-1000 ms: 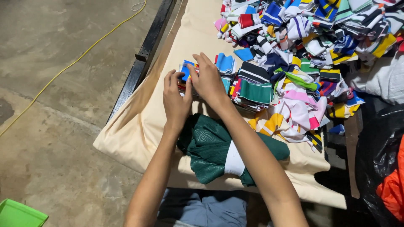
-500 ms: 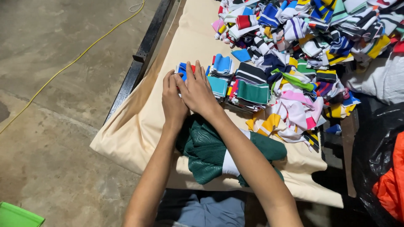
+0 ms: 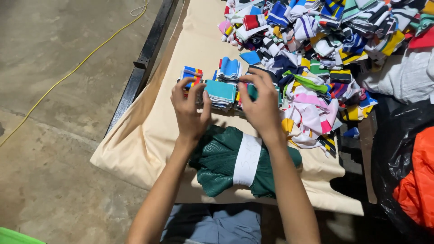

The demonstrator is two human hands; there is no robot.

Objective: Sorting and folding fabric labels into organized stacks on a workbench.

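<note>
Hands [image 3: 226, 106] gripping teal fabric stack [image 3: 220, 91]

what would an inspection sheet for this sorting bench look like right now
surface: table under a cream cloth, cloth hanging over the near edge
job's things: teal stack of folded knit pieces between both hands; striped stack and blue stack just behind it
clutter: big loose pile of mixed-colour knit pieces; green bundle with a white band near the edge
grippers: left hand at the teal stack's left side, right hand at its right side
cables: yellow cord across the floor
surroundings: concrete floor, black bag with orange fabric at right
</note>
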